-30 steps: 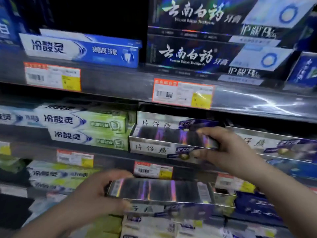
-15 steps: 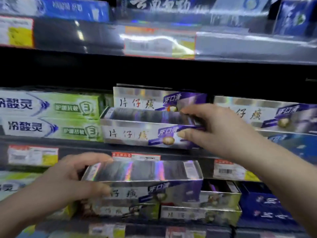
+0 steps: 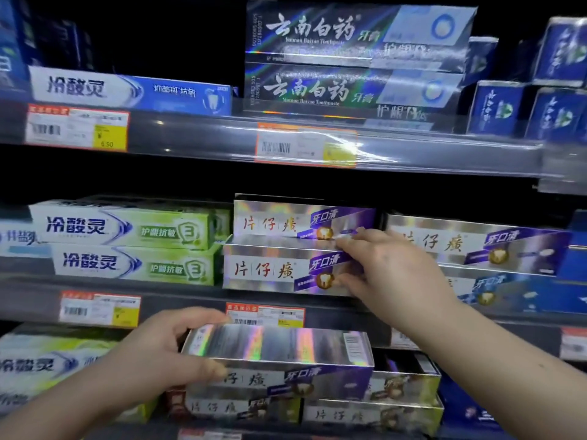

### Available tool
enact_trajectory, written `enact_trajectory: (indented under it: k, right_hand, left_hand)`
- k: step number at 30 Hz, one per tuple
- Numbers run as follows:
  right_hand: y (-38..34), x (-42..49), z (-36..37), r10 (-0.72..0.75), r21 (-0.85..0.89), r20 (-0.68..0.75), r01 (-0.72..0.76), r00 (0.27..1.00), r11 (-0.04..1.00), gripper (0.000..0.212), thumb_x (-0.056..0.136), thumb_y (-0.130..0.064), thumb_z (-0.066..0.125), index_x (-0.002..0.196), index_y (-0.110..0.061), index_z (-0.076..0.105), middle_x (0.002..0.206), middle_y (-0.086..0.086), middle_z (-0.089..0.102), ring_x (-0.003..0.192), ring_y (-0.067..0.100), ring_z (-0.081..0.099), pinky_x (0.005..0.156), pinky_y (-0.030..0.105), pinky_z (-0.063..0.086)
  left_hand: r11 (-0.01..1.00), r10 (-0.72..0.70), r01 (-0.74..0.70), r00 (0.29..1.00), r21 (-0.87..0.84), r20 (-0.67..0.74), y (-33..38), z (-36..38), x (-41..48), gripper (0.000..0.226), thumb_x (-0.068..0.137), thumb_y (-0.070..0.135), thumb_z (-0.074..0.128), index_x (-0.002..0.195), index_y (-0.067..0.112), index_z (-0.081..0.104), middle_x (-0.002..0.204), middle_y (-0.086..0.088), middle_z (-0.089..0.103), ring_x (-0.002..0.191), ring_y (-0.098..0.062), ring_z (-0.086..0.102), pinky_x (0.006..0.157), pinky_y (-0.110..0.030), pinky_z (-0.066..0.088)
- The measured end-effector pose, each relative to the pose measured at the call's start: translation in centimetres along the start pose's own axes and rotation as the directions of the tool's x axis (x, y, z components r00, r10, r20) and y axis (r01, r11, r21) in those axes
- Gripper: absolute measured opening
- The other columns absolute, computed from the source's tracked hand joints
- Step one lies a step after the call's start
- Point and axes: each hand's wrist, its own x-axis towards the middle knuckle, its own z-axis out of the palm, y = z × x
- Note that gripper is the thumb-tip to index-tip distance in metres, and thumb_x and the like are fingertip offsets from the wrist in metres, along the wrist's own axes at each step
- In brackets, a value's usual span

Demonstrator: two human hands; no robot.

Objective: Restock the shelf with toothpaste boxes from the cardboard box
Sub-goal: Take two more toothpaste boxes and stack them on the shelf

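Toothpaste box [image 3: 279, 347] was gripped at its left end by the left hand [image 3: 152, 360], below the middle shelf [image 3: 184, 298]. 1 shelved box [image 3: 279, 271] was pinched at its right end by the right hand [image 3: 394, 274].

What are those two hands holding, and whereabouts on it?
The left hand grips a silver toothpaste box by its left end. The right hand pinches the right end of the lower silver box on the shelf.
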Motion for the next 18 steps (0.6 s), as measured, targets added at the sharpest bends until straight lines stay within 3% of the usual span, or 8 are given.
enact_trajectory:
  k: [5,8,12,14,16,18]
  right_hand:
    - [0.0,-0.4,1.0,0.030,-0.047,0.018,-0.029,0.999,0.998,0.034,0.083,-0.034,0.056,0.113,-0.019,0.059,0.105,0.005,0.063,0.100,0.030,0.055,0.070,0.036,0.049]
    - [0.0,-0.6,1.3,-0.006,-0.039,0.018,0.006,1.000,0.999,0.032,0.077,-0.032,0.061,0.105,-0.017,0.065,0.094,0.006,0.068,0.089,0.034,0.058,0.060,0.040,0.052]
    - [0.2,-0.3,0.3,0.022,-0.013,0.072,-0.021,0.997,1.000,0.044,0.087,-0.038,0.052,0.129,-0.026,0.048,0.127,-0.003,0.057,0.118,0.023,0.046,0.083,0.036,0.048]
    - [0.8,-0.6,-0.8,0.055,0.014,0.020,-0.055,0.998,0.998,0.046,0.087,-0.035,0.053,0.132,-0.028,0.045,0.132,-0.004,0.054,0.121,0.022,0.048,0.083,0.035,0.048]
    - [1.8,-1.2,-1.9,0.115,0.044,-0.079,-0.112,0.990,0.993,0.039,0.084,-0.027,0.059,0.124,-0.023,0.055,0.123,0.001,0.060,0.110,0.028,0.057,0.073,0.036,0.050]
    - [3.1,-2.1,-2.7,0.166,0.065,-0.095,-0.161,0.982,0.985,0.033,0.082,-0.021,0.063,0.114,-0.020,0.062,0.116,0.004,0.062,0.100,0.031,0.061,0.065,0.035,0.049]
  left_hand:
    - [0.999,0.034,-0.034,0.999,-0.005,-0.013,-0.1,-0.2,-0.8,0.086,0.011,0.074,0.075,0.094,0.051,0.064,0.113,0.008,0.065,0.112,-0.020,0.057,0.099,-0.050,0.045]
    - [0.999,0.051,-0.051,0.997,0.009,-0.062,0.3,-0.7,-1.5,0.084,0.007,0.076,0.073,0.088,0.058,0.062,0.115,0.019,0.061,0.115,-0.015,0.053,0.102,-0.046,0.042]
    - [0.997,0.075,-0.076,0.991,-0.011,-0.114,1.2,-1.6,-2.1,0.085,0.009,0.073,0.076,0.091,0.057,0.062,0.119,0.018,0.058,0.118,-0.017,0.051,0.103,-0.049,0.040]
    - [0.993,0.110,-0.116,0.981,-0.034,-0.161,2.3,-2.1,-2.1,0.081,0.011,0.068,0.079,0.089,0.057,0.063,0.116,0.021,0.057,0.117,-0.016,0.051,0.104,-0.048,0.039]
    - [0.981,0.167,-0.184,0.960,-0.059,-0.224,4.0,-2.6,-1.7,0.070,0.018,0.064,0.082,0.085,0.057,0.065,0.114,0.020,0.059,0.109,-0.007,0.056,0.098,-0.033,0.046]
    - [0.960,0.238,-0.268,0.934,-0.082,-0.267,5.8,-3.2,-0.8,0.054,0.025,0.055,0.087,0.075,0.054,0.067,0.099,0.020,0.069,0.086,0.008,0.064,0.071,-0.008,0.049]
